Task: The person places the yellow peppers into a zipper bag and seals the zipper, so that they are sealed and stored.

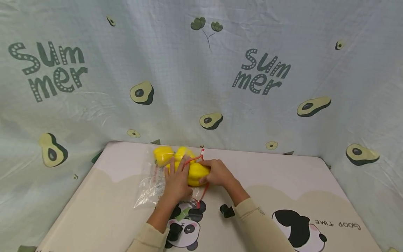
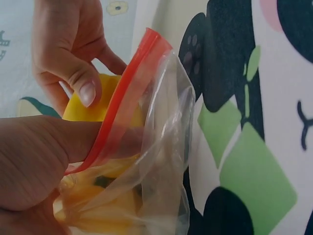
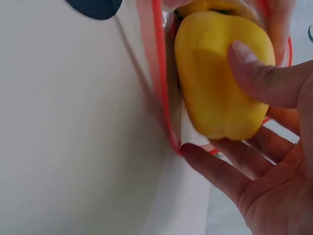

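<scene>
A clear plastic zip bag (image 1: 146, 190) with a red zip edge (image 2: 113, 110) lies on the table, its mouth spread toward the right. Inside are several yellow bell peppers (image 1: 163, 155). My left hand (image 1: 177, 183) holds the bag at its mouth; in the left wrist view the thumb (image 2: 80, 139) reaches in past the red edge. My right hand (image 1: 218, 172) grips another yellow bell pepper (image 3: 222, 78) at the opening, thumb on top and fingers beneath. One right fingertip is right at the corner of the red edge. Parts of the peppers are hidden behind the left hand.
The light table cover (image 1: 119, 210) carries printed pandas and a printed dog (image 1: 299, 227). A small black object (image 1: 226, 211) shows beside the right sleeve. Behind the table hangs a pale curtain (image 1: 176, 70) with avocado prints.
</scene>
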### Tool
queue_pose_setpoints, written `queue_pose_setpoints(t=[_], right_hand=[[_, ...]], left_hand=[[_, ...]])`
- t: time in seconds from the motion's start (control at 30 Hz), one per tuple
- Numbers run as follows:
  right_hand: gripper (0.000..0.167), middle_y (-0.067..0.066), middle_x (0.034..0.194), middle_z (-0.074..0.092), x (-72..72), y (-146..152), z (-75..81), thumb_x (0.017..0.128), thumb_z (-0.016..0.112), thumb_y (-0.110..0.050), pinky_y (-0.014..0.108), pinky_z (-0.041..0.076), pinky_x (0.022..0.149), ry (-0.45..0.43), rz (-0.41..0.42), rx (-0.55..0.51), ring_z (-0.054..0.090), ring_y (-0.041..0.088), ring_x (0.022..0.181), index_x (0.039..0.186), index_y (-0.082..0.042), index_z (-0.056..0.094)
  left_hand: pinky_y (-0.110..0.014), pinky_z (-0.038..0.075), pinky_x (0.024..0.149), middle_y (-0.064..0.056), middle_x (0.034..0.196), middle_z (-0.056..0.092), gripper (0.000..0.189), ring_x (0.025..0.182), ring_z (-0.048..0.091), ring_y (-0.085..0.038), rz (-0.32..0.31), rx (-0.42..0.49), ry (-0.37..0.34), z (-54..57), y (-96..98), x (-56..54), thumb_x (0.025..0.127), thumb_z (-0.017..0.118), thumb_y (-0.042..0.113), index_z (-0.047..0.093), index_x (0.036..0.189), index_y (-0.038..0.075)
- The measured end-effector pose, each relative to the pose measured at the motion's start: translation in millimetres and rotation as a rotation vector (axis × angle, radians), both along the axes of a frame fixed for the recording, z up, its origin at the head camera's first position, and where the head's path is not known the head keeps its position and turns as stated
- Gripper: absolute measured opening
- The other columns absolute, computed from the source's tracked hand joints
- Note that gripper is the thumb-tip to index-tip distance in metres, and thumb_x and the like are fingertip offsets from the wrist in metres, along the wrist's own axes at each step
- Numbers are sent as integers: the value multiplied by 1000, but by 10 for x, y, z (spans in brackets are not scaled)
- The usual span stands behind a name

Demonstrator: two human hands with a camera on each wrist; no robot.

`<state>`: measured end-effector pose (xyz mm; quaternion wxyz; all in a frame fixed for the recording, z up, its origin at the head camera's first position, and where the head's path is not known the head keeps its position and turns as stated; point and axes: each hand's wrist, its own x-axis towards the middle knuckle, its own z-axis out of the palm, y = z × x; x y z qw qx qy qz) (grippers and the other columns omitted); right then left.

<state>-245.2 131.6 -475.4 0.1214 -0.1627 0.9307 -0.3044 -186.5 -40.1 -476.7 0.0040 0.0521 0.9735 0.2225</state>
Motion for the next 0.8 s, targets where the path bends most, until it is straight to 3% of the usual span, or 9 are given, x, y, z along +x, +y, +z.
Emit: queue_pose_setpoints(t=[0.17,0.47,0.57,0.8], right_hand=[[69,9,135,71,15,39,-26,79,91,-27,45,57,101,-34,-19,-36,61,23,104,143,-20,66],[72,10,135,69,41,35,-64,86,85,-38,39,58,93,-59,77,-47,59,22,100,151,-25,57],[64,11,135,66,36,70,-70,92,78,-32,42,58,96,-74,109,-63,59,23,102,152,-22,56],[62,12,130,65,-11,91,-35,87,76,-19,44,59,96,-87,95,-111,60,23,101,146,-15,59]], left_hand=[[-74,8,127,-9,175,21,113,162,1,-47,-1,-2,-30,-4,58,27,66,93,7,35,163,11],[-74,3,127,-9,176,20,111,162,-2,-48,-1,2,-53,23,32,60,68,94,12,36,162,9],[-73,2,127,-9,176,19,111,162,-3,-47,-4,14,-66,31,35,57,70,94,13,34,163,10],[-73,3,127,-10,176,19,112,163,-2,-47,-3,-1,-52,52,50,33,72,94,17,32,164,11]])
